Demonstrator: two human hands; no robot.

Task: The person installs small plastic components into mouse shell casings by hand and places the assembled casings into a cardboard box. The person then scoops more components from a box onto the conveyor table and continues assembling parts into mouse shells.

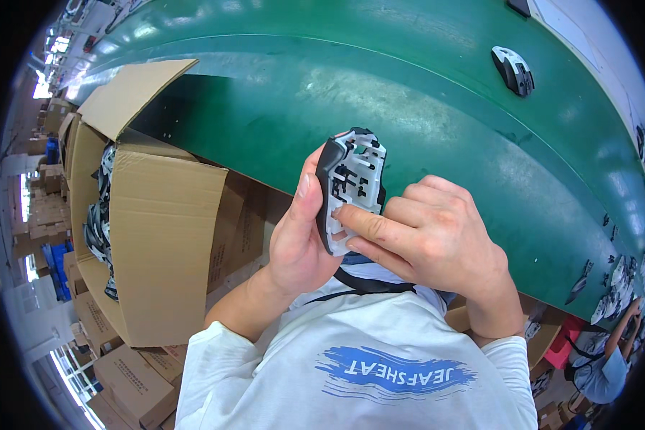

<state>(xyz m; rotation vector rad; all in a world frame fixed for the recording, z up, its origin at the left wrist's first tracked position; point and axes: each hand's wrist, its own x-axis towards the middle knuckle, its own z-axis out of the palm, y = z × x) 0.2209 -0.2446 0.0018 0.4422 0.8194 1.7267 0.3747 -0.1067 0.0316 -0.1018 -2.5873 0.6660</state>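
Note:
My left hand is closed around a computer mouse shell. The shell stands on end, its hollow white inside facing up, with a black outer rim and small black parts fitted inside. From the right comes my right hand, its index finger reaching into the lower part of the shell. The thumb lies near the shell's lower edge, and the other fingers are curled under, partly hidden. Whether a small part sits beneath the index fingertip cannot be made out.
A green worktable spans the view. On its far right lies a black-and-white mouse. Several shells are piled at the right edge, near another person. At left, an open cardboard box holds more shells.

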